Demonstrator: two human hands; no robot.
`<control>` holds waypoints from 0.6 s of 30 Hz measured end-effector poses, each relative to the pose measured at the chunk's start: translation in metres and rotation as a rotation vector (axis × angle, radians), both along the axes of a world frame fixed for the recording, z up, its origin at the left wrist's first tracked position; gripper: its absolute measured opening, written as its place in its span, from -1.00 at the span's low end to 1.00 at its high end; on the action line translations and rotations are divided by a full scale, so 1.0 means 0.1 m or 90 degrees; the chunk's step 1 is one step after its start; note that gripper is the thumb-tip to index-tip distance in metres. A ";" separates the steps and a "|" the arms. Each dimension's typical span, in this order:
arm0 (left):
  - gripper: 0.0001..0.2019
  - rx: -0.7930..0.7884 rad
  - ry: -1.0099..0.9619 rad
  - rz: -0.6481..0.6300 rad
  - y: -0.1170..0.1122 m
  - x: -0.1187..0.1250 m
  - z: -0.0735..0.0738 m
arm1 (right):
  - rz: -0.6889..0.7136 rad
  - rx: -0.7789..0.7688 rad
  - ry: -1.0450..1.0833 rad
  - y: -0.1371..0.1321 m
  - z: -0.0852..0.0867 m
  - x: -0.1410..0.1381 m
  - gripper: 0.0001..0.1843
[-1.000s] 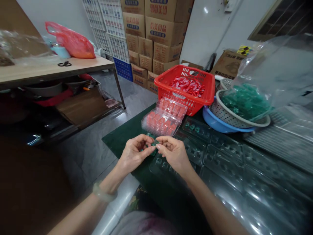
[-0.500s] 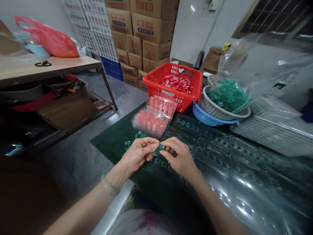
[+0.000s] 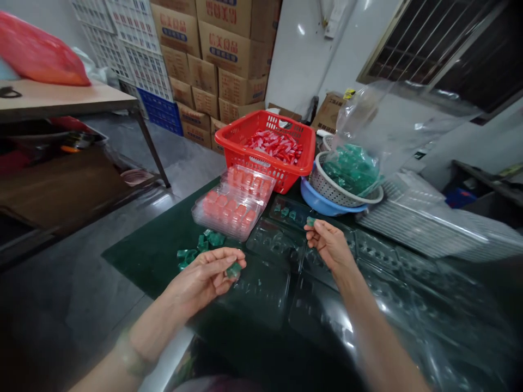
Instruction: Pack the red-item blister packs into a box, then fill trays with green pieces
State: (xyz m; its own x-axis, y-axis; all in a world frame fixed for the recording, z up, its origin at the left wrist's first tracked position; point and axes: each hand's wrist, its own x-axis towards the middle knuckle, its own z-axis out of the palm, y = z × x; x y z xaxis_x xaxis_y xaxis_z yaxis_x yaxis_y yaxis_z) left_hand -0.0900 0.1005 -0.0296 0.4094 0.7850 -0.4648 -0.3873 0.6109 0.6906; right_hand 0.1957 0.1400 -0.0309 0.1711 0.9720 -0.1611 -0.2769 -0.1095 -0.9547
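My left hand (image 3: 212, 275) pinches a small translucent green piece (image 3: 233, 270) above the near part of the dark green table. Farther right, my right hand (image 3: 327, 242) grips another green piece (image 3: 311, 221) between thumb and fingertips, over the clear plastic trays. Several loose green pieces (image 3: 210, 239) lie just beyond my left hand. A clear tray (image 3: 291, 209) behind my right hand has a few green pieces in its compartments. Left of it sits a stack of clear packs (image 3: 229, 209) filled with pink-red pieces. I cannot tell what the green pieces are made of.
A red basket (image 3: 261, 149) of red-and-white pieces stands at the back. Beside it, a grey colander (image 3: 347, 198) with a bag of green pieces rests in a blue basin (image 3: 327, 204). Stacked clear trays (image 3: 425, 218) are at right, a wooden table (image 3: 65, 98) at left.
My hands, together around green pieces before, have come apart. The right hand has moved right and away over the trays with a green piece; the left keeps one. The view has swung right.
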 end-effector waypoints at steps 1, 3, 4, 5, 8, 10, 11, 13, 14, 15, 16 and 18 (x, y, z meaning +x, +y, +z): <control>-0.80 -0.008 -0.006 -0.002 0.00 0.03 0.01 | 0.015 -0.008 0.026 0.02 0.04 0.01 -0.69; -0.80 -0.018 -0.029 -0.018 0.01 0.13 0.03 | 0.070 -0.032 0.074 0.00 0.11 -0.07 -0.69; -0.78 -0.020 -0.043 -0.031 0.01 0.20 0.05 | 0.101 -0.049 0.096 -0.04 0.14 -0.13 -0.69; -0.75 -0.020 -0.055 -0.042 0.01 0.27 0.07 | 0.131 -0.066 0.114 -0.10 0.16 -0.21 -0.69; -0.67 0.010 -0.051 -0.031 -0.01 0.49 0.11 | 0.215 -0.102 0.124 -0.28 0.16 -0.45 -0.69; -0.64 0.065 -0.015 0.004 -0.04 0.60 0.12 | 0.252 -0.106 0.103 -0.38 0.14 -0.57 -0.71; -0.64 0.101 0.011 0.023 -0.06 0.63 0.11 | 0.260 -0.105 0.093 -0.41 0.12 -0.61 -0.72; -0.66 0.165 0.083 0.068 -0.11 0.67 0.09 | 0.259 -0.094 0.084 -0.46 0.08 -0.67 -0.73; -0.68 0.189 0.123 0.094 -0.13 0.67 0.09 | 0.254 -0.086 0.086 -0.47 0.05 -0.69 -0.73; -0.70 0.208 0.158 0.116 -0.15 0.67 0.08 | 0.249 -0.078 0.092 -0.49 0.03 -0.71 -0.73; -0.73 0.220 0.182 0.137 -0.18 0.66 0.08 | 0.247 -0.071 0.103 -0.50 0.00 -0.73 -0.73; -0.78 0.215 0.168 0.138 -0.22 0.65 0.09 | 0.250 -0.059 0.128 -0.52 -0.04 -0.76 -0.73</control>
State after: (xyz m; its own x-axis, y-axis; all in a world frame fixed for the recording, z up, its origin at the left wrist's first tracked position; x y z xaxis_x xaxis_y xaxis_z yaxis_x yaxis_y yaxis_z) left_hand -0.0250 0.0787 -0.0204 0.1219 0.9642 -0.2357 -0.2655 0.2605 0.9283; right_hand 0.1193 0.0875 -0.0351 -0.2512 0.9370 -0.2426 -0.3763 -0.3255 -0.8674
